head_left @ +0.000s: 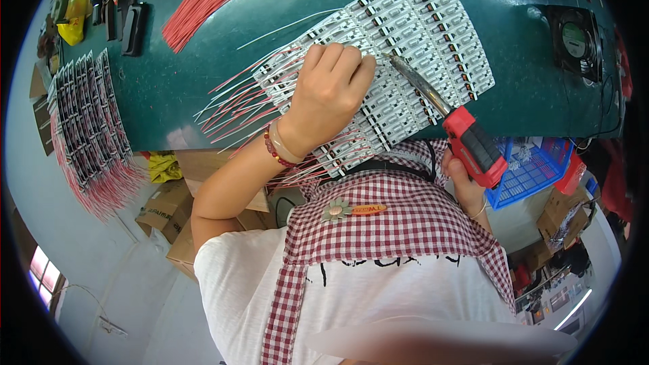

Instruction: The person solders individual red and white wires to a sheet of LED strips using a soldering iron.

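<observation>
Right hand [462, 179]: grip closed round ridged red-black soldering gun [474, 143]. Metal tip [396, 62] sits just beside left hand [329, 91]; a slip could burn it. Left grip curls over flat pale circuit-board panel [463, 51], upper centre; can't tell what's pinched. Thin, flexible red-and-white leads [233, 116] fan leftward; snagging might strain joints. Smooth green worktop [155, 101] below.

The person's left hand [331, 91] is curling over a broad, pale panel of many small circuit boards [443, 27], upper centre of the frame, with thin red and white wires [233, 105] trailing off its left side. Right of centre, the right hand [466, 189] is gripping a red-and-black-handled soldering iron [476, 149], its metal tip pointing toward the left fingers. A bundle of straight red wires [199, 8] is lying upper left on the dark green tabletop [162, 94].
</observation>
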A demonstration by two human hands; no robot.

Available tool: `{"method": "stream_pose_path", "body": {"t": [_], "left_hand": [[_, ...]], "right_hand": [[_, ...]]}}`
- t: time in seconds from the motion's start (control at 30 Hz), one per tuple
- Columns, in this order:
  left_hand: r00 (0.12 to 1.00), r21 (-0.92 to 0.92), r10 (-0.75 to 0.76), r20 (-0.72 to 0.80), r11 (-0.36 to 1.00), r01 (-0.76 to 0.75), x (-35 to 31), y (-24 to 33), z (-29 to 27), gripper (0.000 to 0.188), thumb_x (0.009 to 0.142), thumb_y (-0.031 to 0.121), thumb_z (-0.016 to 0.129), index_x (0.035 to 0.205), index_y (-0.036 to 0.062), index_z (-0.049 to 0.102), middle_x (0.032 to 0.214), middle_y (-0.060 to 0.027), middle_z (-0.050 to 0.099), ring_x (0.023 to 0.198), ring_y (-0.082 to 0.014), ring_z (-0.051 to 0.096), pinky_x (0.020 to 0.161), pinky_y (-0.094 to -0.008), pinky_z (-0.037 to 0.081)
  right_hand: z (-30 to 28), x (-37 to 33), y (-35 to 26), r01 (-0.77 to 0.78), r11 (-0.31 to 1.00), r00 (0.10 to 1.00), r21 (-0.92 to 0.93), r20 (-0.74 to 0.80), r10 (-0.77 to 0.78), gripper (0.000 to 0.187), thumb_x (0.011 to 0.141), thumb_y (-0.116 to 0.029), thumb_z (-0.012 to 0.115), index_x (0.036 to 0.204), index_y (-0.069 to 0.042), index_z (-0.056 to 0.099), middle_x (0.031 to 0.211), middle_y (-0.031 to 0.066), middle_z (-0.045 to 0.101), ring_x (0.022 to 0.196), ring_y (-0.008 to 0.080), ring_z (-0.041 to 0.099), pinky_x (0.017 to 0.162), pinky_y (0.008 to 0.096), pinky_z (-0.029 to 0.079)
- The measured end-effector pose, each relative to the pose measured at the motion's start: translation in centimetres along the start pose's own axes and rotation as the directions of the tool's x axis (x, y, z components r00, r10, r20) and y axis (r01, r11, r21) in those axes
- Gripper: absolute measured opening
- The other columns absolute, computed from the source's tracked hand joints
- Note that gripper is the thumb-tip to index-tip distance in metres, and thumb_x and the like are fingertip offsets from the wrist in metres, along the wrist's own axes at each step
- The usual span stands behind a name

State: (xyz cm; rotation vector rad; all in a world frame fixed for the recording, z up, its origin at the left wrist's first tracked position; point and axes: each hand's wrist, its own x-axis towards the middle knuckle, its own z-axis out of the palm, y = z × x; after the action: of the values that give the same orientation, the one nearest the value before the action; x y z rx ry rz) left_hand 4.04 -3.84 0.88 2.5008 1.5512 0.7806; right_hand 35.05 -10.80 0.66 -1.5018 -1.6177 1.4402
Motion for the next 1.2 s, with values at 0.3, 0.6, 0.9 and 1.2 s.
{"method": "stream_pose_path", "body": {"t": [0.3,0.6,0.9,1.2], "left_hand": [[1.000,0.016,-0.013,0.002,1.000,0.013,0.0,0.0,0.0,0.021,0.070,0.008,0.060,0.090,-0.0003,0.063,0.079,-0.0065,0.048,0.074,-0.0210,0.049,0.067,-0.0335,0.038],[0.997,-0.012,-0.076,-0.002,0.997,0.076,-0.2,-0.2,0.1,0.027,0.069,0.003,0.063,0.096,0.0039,0.068,0.077,-0.0034,0.051,0.072,-0.0196,0.052,0.069,-0.0339,0.038],[1.000,0.000,-0.028,0.004,1.000,0.028,0.0,-0.2,0.3,0.021,0.071,0.008,0.060,0.091,0.0022,0.063,0.080,-0.0058,0.049,0.075,-0.0209,0.049,0.068,-0.0346,0.038],[0.999,0.006,-0.040,0.029,0.999,0.040,0.4,0.1,0.1,0.018,0.072,0.008,0.060,0.089,0.0019,0.063,0.080,-0.0061,0.049,0.075,-0.0209,0.050,0.069,-0.0345,0.037]], "right_hand": [[-0.2,0.5,-1.1,0.014,0.990,0.999,-0.140,0.043,-0.008,0.025,0.081,-0.016,0.073,0.100,0.000,0.069,0.089,0.0113,0.068,0.076,0.0260,0.067,0.066,0.0341,0.052],[-0.2,0.5,-1.1,0.046,0.998,0.997,-0.051,-0.052,-0.049,0.025,0.081,-0.010,0.072,0.104,-0.002,0.070,0.097,0.0134,0.070,0.086,0.0260,0.069,0.074,0.0345,0.054],[-0.1,0.4,-0.9,-0.036,0.998,0.998,-0.053,-0.044,0.034,0.021,0.080,-0.013,0.073,0.097,-0.001,0.070,0.089,0.0125,0.068,0.075,0.0254,0.067,0.065,0.0322,0.051],[-0.6,-0.1,-1.0,-0.024,0.998,0.999,0.065,-0.027,0.025,0.029,0.082,-0.016,0.074,0.107,-0.002,0.069,0.101,0.0124,0.070,0.089,0.0245,0.068,0.077,0.0343,0.053]]}}
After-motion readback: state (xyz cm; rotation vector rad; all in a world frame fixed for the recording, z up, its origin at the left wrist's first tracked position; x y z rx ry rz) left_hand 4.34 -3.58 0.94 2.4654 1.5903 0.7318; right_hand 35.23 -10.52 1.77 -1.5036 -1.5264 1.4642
